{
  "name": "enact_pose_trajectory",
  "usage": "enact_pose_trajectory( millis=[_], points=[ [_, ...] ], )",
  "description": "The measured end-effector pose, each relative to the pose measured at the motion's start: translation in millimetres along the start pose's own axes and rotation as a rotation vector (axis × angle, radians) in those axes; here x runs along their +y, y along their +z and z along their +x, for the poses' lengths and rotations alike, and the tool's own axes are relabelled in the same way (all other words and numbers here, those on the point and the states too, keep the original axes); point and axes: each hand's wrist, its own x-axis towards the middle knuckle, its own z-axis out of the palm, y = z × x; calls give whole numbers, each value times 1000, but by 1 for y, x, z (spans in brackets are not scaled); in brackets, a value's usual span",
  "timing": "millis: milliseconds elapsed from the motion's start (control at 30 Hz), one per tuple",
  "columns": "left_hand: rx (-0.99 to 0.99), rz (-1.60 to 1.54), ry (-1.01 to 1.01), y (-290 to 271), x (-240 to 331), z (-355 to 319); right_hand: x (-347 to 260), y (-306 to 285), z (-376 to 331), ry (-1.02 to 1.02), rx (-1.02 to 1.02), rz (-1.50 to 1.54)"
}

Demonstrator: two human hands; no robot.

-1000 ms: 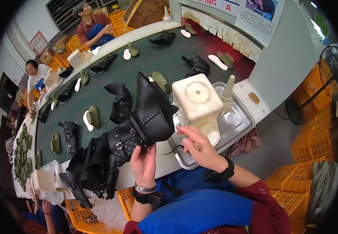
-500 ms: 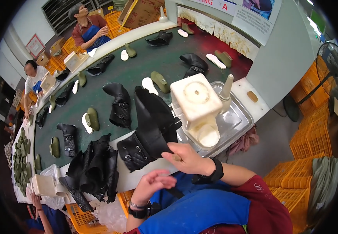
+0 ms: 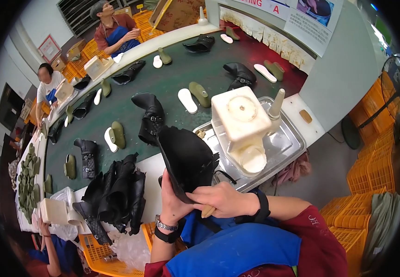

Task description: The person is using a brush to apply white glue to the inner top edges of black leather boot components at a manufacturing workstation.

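Observation:
A black boot upper is held up in front of me, its wide opening turned upward. My left hand is closed round its left lower side, the thumb along the leather. My right hand pinches the lower edge on the other side. A short wooden stick pokes out of the right fist; its other end is hidden. Just left lies a heap of black boot uppers. On the right a white plastic container with an open spout stands in a metal tray.
A green conveyor belt carries boot uppers, green shoe lasts and white insoles. A white nozzle bottle stands in the tray. Orange crates are stacked at right. Co-workers work along the belt; another's arm shows at lower left.
My left hand has moved up from below and taken hold of the boot upper. The upper has been turned and drawn closer to me. The view has shifted slightly.

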Motion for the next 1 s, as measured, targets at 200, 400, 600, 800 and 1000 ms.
enact_pose_trajectory(
  millis=[200,400,600,800,1000],
  points=[
    [11,-104,63,4,-4,1,2,-2,-3,33,0,46],
    [35,-198,-113,-19,12,7,10,-40,-11,134,412,180],
    [19,-174,-72,-17,12,8,25,-68,-38,438,539,267],
    [93,-70,64,3,6,0,27,-77,-51,649,497,475],
    [43,83,234,15,22,9,24,-58,-33,631,543,653]
  ],
)
